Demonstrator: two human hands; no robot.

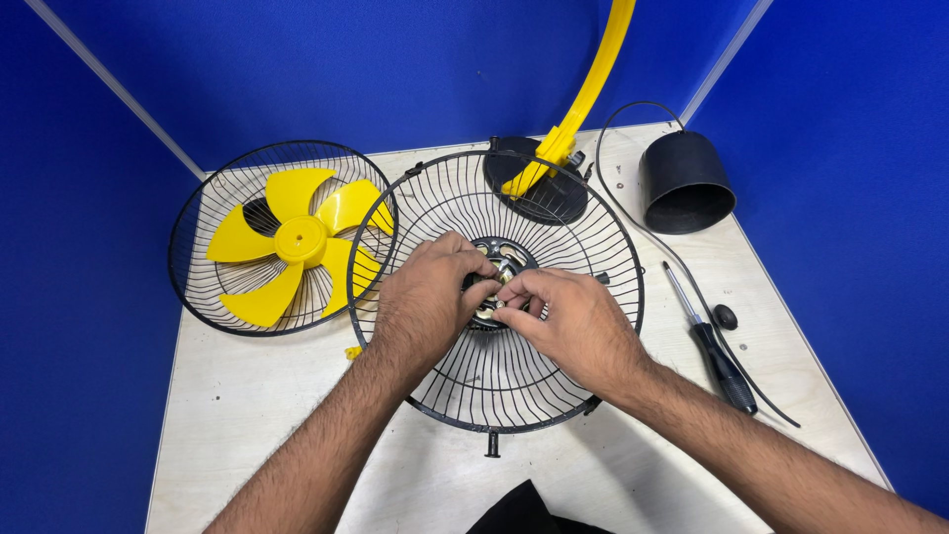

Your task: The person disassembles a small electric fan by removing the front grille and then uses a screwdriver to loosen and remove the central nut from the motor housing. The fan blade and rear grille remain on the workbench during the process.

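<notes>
While both hands [514, 307] pinch its hub, black fan guard [499, 386] lies flat.

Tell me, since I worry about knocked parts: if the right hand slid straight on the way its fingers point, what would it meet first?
The right hand points up-left, fingertips at the hub of the black wire guard. Going on, it would likely meet the left hand first, already touching or nearly so; depth is unclear.
</notes>
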